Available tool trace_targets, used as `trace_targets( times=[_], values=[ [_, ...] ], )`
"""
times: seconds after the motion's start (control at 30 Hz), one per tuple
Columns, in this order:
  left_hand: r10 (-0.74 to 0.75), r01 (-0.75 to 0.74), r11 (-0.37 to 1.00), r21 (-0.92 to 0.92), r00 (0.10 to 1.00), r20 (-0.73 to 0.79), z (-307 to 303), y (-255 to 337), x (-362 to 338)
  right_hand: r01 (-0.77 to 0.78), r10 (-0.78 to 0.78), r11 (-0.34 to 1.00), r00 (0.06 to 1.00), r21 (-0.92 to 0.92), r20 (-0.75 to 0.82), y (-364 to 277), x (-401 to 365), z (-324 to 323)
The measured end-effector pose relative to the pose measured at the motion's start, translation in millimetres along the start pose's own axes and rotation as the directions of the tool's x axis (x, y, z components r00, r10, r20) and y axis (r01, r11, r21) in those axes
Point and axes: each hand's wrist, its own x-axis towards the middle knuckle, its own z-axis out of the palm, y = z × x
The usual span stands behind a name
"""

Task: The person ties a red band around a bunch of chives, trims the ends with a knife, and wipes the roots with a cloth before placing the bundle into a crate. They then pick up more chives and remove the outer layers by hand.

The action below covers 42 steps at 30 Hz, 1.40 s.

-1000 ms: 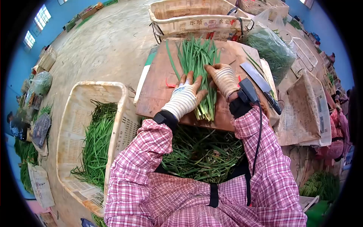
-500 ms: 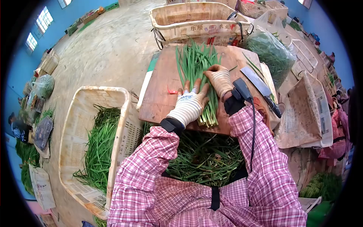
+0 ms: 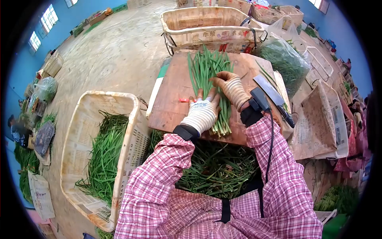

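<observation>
On the board (image 3: 169, 109), greens (image 3: 203, 69) lie under flattened left grip (image 3: 201, 114), right grip (image 3: 232, 90) over them, hold unclear

We reached forward with 2 arms in checked sleeves (image 3: 153, 175), our forearms slanting inward so that the 2 hands came close together. Our left hand (image 3: 203, 113) lay palm down, its fingers extended forward and a little apart, the pale back of its glove (image 3: 201, 113) facing up. Our right hand (image 3: 230, 88) sat slightly farther forward, its wrist (image 3: 250, 114) angled inward and its fingers bent toward the left; we could not tell whether its fingertips met. Dark bands (image 3: 187, 132) circled our 2 wrists.
</observation>
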Motion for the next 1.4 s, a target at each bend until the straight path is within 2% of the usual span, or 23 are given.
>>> trace_targets(
  times=[0.1, 0.2, 0.23, 0.27, 0.33, 0.37, 0.43, 0.47, 0.53, 0.57, 0.67, 0.7, 0.8, 0.93, 0.97, 1.07, 1.1, 1.17, 1.23, 1.3, 1.33, 1.37, 1.4],
  values=[
    [-0.001, 0.001, 1.000, -0.023, 1.000, 0.009, -1, 1, 0, -0.035, 0.101, 0.915, 0.984, 0.401, -0.145, 5, 7, -5],
    [0.001, -0.002, 1.000, -0.019, 1.000, -0.024, 5, -1, 0, -0.128, 0.038, 0.942, 0.959, 0.311, 0.279, -61, -14, -36],
    [0.014, -0.017, 0.999, -0.046, 0.998, -0.059, 5, -2, 0, -0.061, 0.040, 0.998, 0.788, 0.013, 0.615, -86, -21, -46],
    [0.055, -0.056, 0.998, -0.009, 0.994, -0.093, 23, -10, 4, -0.009, 0.068, 0.997, 0.560, -0.076, 0.826, -120, -31, -50],
    [0.035, -0.042, 0.997, -0.058, 0.993, -0.115, 19, -8, 3, 0.209, -0.056, 0.959, 0.800, -0.190, 0.598, -63, 6, -32],
    [0.023, -0.028, 0.997, -0.070, 0.997, -0.075, 7, -3, 0, 0.309, -0.131, 0.878, 0.890, -0.366, 0.437, -35, 38, -25],
    [0.019, -0.020, 0.999, -0.039, 0.999, -0.025, 0, 0, -4, 0.270, -0.198, 0.812, 0.961, -0.517, 0.191, -5, 74, -8],
    [0.016, -0.018, 0.998, -0.060, 0.999, -0.034, 0, 0, -3, 0.235, -0.244, 0.778, 0.968, -0.583, 0.064, -1, 86, -3],
    [0.006, -0.007, 0.998, -0.064, 1.000, -0.018, -2, 2, -3, 0.113, -0.110, 0.597, 0.992, -0.794, 0.059, 0, 97, 8],
    [0.008, -0.008, 0.999, -0.048, 1.000, 0.003, -3, 1, -2, 0.101, 0.098, 0.644, 0.972, -0.758, 0.213, 3, 112, 6],
    [0.005, -0.004, 0.998, -0.068, 1.000, 0.012, -3, 1, -4, 0.053, 0.058, 0.758, 0.987, -0.650, 0.148, 22, 122, 6],
    [0.006, -0.006, 0.998, -0.068, 1.000, 0.008, -1, 1, -3, -0.002, 0.029, 0.777, 0.999, -0.629, 0.032, 21, 116, 8],
    [0.009, -0.010, 0.999, -0.046, 1.000, -0.011, 0, 2, -1, -0.038, -0.001, 0.682, 0.999, -0.730, -0.053, 30, 118, 14],
    [0.009, -0.009, 1.000, -0.005, 1.000, 0.014, -2, 3, 1, -0.131, -0.045, 0.759, 0.967, -0.638, -0.251, 63, 127, 21],
    [0.012, -0.012, 1.000, -0.009, 1.000, 0.020, -3, 3, 1, -0.062, -0.153, 0.834, 0.929, -0.548, -0.338, 79, 131, 22],
    [0.006, -0.007, 1.000, 0.011, 0.999, 0.041, -3, 2, 1, -0.248, -0.006, 0.844, 0.883, -0.476, -0.470, 69, 132, 11],
    [0.001, -0.002, 1.000, 0.024, 0.999, 0.047, -2, 2, 1, -0.124, -0.104, 0.871, 0.899, -0.475, -0.426, 58, 119, 6],
    [-0.002, 0.001, 1.000, 0.020, 0.999, 0.054, -3, 4, 1, -0.056, -0.108, 0.919, 0.917, -0.391, -0.385, 103, 161, -4],
    [-0.004, 0.003, 1.000, 0.016, 0.999, 0.045, -3, 2, 2, 0.010, -0.217, 0.735, 0.951, -0.678, -0.221, 63, 128, -16],
    [-0.005, 0.005, 1.000, 0.007, 0.999, 0.050, -5, 4, 0, 0.260, -0.454, 0.825, 0.834, -0.502, -0.314, 26, 122, -31],
    [-0.019, 0.020, 0.999, -0.033, 0.999, 0.047, -9, 8, 0, 0.393, -0.467, 0.828, 0.878, -0.399, -0.106, 44, 150, -69],
    [0.010, -0.013, 0.995, -0.099, 1.000, -0.028, 4, 1, 3, 0.187, -0.186, 0.981, 0.982, -0.050, 0.034, 17, 137, -75],
    [0.039, -0.056, 0.986, -0.160, 0.994, -0.104, 18, -5, 5, -0.020, -0.039, 0.958, 0.979, 0.285, 0.202, -67, 55, -76]
  ],
)
